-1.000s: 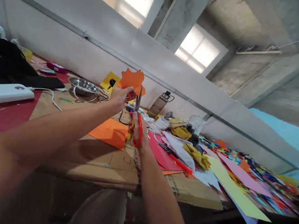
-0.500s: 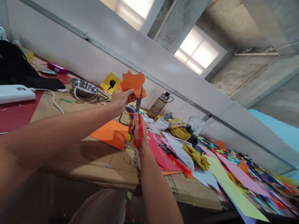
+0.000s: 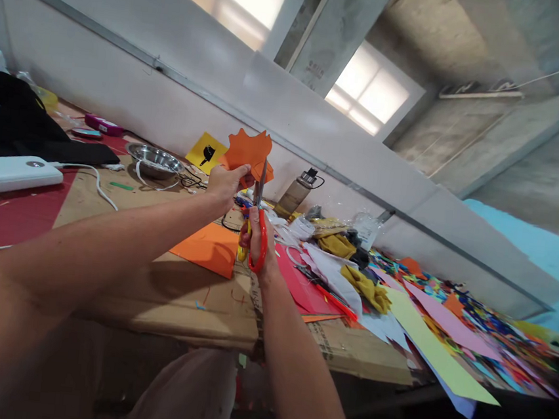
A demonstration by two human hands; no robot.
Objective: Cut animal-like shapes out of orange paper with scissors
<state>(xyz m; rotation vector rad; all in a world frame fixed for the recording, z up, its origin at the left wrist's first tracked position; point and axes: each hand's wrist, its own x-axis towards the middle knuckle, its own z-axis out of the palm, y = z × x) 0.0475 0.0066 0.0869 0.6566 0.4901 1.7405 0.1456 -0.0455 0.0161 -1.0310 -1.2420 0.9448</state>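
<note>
My left hand (image 3: 226,184) pinches a piece of orange paper (image 3: 246,148) with a jagged, partly cut outline, held up above the table. Red-handled scissors (image 3: 259,240) are in my right hand (image 3: 257,237), its fingers wrapped through the handles. The blades point upward and lie against the lower right edge of the paper; how far apart they are is hard to make out. Below my hands a larger orange sheet (image 3: 209,249) rests on the cardboard tabletop (image 3: 161,303).
A metal bowl (image 3: 153,160) and a yellow card (image 3: 206,152) stand behind my left arm. A bottle (image 3: 295,194) is near the wall. White cloth (image 3: 337,271), red sheets (image 3: 297,283) and many coloured paper scraps (image 3: 472,314) cover the right. A white power bank (image 3: 10,176) lies left.
The view has shifted slightly. My hands, the orange paper and the scissors keep nearly the same position, with the paper turned very slightly.
</note>
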